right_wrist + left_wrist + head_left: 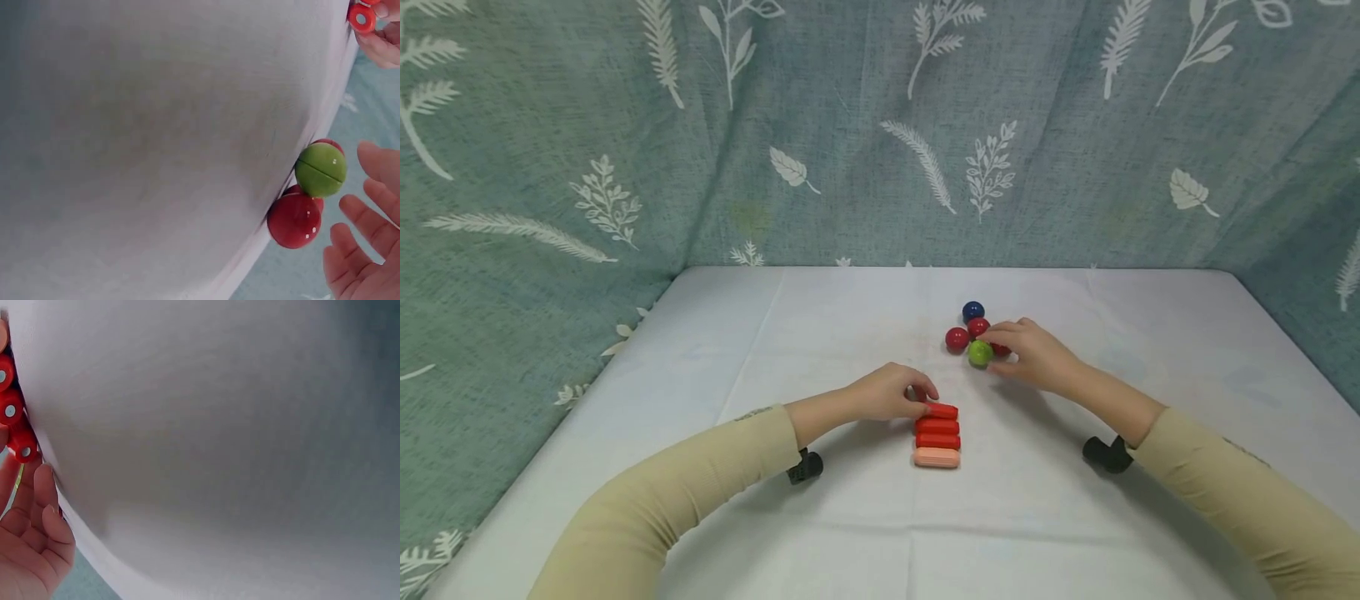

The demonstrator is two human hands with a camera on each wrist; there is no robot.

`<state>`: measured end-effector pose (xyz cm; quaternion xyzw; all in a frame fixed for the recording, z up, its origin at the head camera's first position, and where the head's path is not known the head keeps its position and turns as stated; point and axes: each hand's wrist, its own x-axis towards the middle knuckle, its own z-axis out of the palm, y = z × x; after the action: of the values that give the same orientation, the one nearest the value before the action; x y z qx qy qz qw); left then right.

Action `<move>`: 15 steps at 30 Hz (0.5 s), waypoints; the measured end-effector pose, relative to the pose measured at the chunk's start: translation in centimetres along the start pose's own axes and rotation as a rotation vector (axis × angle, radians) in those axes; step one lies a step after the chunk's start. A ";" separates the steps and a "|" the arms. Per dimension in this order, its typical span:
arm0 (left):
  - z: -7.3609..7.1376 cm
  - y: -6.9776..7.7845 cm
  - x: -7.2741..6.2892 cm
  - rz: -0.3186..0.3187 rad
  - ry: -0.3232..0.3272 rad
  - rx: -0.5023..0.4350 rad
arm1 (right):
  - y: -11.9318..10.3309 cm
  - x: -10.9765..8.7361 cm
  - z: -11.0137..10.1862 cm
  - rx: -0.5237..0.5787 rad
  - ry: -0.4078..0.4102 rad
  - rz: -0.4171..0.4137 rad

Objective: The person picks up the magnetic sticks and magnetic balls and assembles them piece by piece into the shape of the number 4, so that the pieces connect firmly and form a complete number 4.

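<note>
In the head view my left hand (887,393) pinches the farthest red magnetic rod (942,411) of a stacked row between thumb and fingers. Two more red rods (937,427) and a peach rod (936,457) lie parallel on the near side. Silver discs show in the rod ends in the left wrist view. My right hand (1036,355) reaches around a green ball (980,353), thumb and fingers apart. In the right wrist view its fingers are spread, with a gap between them and the green ball (320,170). Red balls (957,340) sit close by, one partly hidden by the right hand.
A blue ball (973,312) stands at the back of the ball cluster. All lies on a white cloth-covered table (820,333). A green leaf-patterned curtain (850,142) hangs behind and along both sides. Black wrist cameras (1107,455) sit under the sleeves.
</note>
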<state>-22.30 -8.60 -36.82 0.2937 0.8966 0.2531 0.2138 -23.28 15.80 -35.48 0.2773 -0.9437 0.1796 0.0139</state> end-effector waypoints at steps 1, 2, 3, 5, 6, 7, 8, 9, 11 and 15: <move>0.0 0.0 0.0 0.003 0.002 0.008 | 0.0 0.1 0.1 -0.002 -0.002 -0.006; 0.0 0.1 0.0 0.004 0.005 0.019 | 0.0 0.2 0.1 -0.004 -0.002 -0.011; 0.0 0.1 0.1 0.005 0.006 0.031 | -0.1 0.3 0.1 -0.008 0.002 -0.021; 0.0 0.1 0.2 -0.001 0.007 0.056 | -0.2 0.5 0.3 -0.017 0.007 -0.034; -0.1 0.2 0.2 -0.005 0.009 0.068 | -0.2 0.6 0.3 -0.022 0.009 -0.039; -0.1 0.2 0.3 -0.009 0.010 0.076 | -0.3 0.7 0.3 -0.025 0.009 -0.038; -0.1 0.2 0.4 -0.015 0.015 0.085 | -0.3 0.8 0.4 -0.025 0.008 -0.034; -0.2 0.2 0.4 -0.024 0.020 0.091 | -0.4 0.9 0.4 -0.029 0.007 -0.030; -0.3 0.1 0.6 -0.046 0.035 0.100 | -0.5 1.0 0.5 -0.037 0.003 -0.025; -0.6 -0.2 0.8 -0.090 0.065 0.093 | -0.7 1.4 0.7 -0.052 -0.001 -0.002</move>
<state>-23.29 -8.40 -36.65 0.2545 0.9262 0.2107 0.1818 -23.98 14.29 -35.68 0.2780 -0.9478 0.1547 0.0207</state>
